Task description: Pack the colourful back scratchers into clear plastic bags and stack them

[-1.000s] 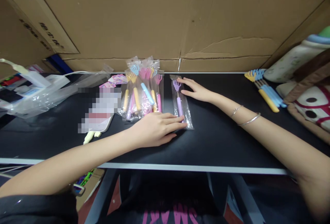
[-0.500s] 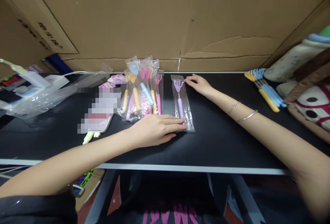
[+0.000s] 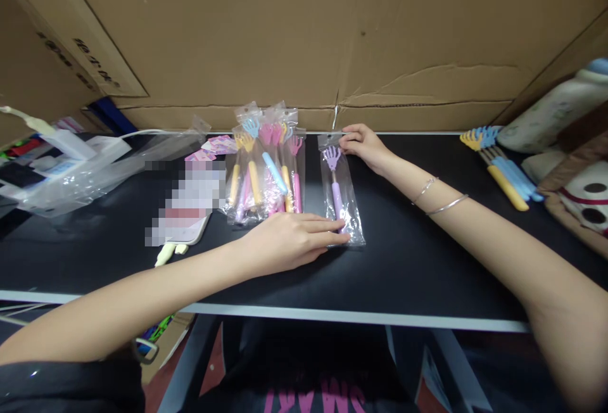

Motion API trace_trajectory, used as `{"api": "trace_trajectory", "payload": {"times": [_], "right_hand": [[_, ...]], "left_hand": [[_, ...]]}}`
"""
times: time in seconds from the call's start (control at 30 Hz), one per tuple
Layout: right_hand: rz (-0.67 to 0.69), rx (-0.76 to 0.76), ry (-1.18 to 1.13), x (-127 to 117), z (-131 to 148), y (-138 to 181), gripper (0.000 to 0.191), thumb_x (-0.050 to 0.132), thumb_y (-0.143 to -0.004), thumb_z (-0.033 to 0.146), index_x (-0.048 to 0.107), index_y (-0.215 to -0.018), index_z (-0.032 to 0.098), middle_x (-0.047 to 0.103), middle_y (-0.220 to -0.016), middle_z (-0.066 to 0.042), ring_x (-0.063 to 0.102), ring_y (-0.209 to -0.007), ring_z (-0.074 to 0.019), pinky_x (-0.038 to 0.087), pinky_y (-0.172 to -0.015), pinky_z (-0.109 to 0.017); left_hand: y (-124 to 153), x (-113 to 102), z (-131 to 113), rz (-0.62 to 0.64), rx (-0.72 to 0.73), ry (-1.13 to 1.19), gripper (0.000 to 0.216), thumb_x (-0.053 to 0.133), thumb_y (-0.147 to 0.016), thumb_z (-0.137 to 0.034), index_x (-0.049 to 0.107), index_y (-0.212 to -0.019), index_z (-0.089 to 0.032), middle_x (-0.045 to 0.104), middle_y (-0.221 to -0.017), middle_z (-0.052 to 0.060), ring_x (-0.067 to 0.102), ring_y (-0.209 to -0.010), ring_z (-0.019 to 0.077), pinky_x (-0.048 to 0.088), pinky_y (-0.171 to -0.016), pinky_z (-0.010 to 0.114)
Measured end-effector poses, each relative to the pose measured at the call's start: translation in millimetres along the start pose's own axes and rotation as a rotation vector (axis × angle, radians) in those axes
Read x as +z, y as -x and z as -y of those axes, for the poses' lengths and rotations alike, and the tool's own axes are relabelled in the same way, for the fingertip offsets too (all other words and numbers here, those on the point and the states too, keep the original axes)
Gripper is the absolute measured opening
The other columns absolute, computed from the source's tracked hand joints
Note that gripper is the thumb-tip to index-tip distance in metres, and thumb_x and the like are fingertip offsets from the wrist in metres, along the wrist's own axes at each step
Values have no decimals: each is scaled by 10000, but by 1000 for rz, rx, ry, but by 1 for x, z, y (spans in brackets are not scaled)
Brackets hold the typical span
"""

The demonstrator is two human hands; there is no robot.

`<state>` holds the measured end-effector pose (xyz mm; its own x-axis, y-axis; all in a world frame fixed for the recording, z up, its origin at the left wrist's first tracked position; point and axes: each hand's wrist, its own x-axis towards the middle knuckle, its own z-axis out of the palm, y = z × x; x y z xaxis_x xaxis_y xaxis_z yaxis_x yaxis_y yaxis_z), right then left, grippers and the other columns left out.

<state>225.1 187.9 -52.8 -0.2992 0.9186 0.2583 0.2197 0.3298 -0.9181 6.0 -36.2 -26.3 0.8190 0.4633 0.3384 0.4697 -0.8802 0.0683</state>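
A purple back scratcher (image 3: 337, 196) with a hand-shaped head lies inside a clear plastic bag (image 3: 354, 226) on the black desk. My left hand (image 3: 297, 239) rests flat, fingers stretched over the bag's lower end and the handle's base. At the bag's upper right corner, my right hand (image 3: 365, 147) has its fingers curled together, pinching the plastic edge. Just left of it is a pile of bagged back scratchers (image 3: 268, 172) in yellow, blue, pink and purple. Unbagged yellow and blue back scratchers (image 3: 510, 175) lie to the right.
A phone (image 3: 190, 210), partly pixelated, lies at the left with a cable plugged in. Beyond it are a crumpled plastic bag (image 3: 104, 175) and a white power strip (image 3: 90, 153). Cardboard (image 3: 285, 33) walls the back. A bottle (image 3: 546, 115) and a brown bag (image 3: 560, 178) stand right.
My right hand's fingers have closed on the bag's top corner, where they were more stretched out before. My left hand stays on the lower end. The view has shifted slightly.
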Motion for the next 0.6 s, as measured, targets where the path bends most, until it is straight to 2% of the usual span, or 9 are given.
{"api": "trace_trajectory", "payload": {"times": [0.23,0.47,0.6], "right_hand": [[12,18,-84,1,3,2,343,627,-713,88,474,-980,238,636,-827,28,670,-798,-160,564,-848,-453],[-17,-41,-80,5,-2,1,420,676,-641,111,486,-991,246,616,-840,35,645,-803,-172,559,-851,-464],[-35,20,-119,6,3,4,392,661,-652,71,488,-958,242,605,-806,50,635,-784,-152,549,-864,-436]], "left_hand": [[-2,-1,-1,-28,7,-4,316,504,-972,-168,646,-1252,-208,655,-1315,23,672,-1107,172,592,-916,309],[-2,-1,-2,-14,8,-42,329,478,-987,-165,634,-1273,-214,651,-1321,21,664,-1105,163,598,-884,281],[-1,0,-3,-22,13,-55,337,481,-980,-152,628,-1277,-210,649,-1322,28,673,-1101,169,607,-875,299]]}}
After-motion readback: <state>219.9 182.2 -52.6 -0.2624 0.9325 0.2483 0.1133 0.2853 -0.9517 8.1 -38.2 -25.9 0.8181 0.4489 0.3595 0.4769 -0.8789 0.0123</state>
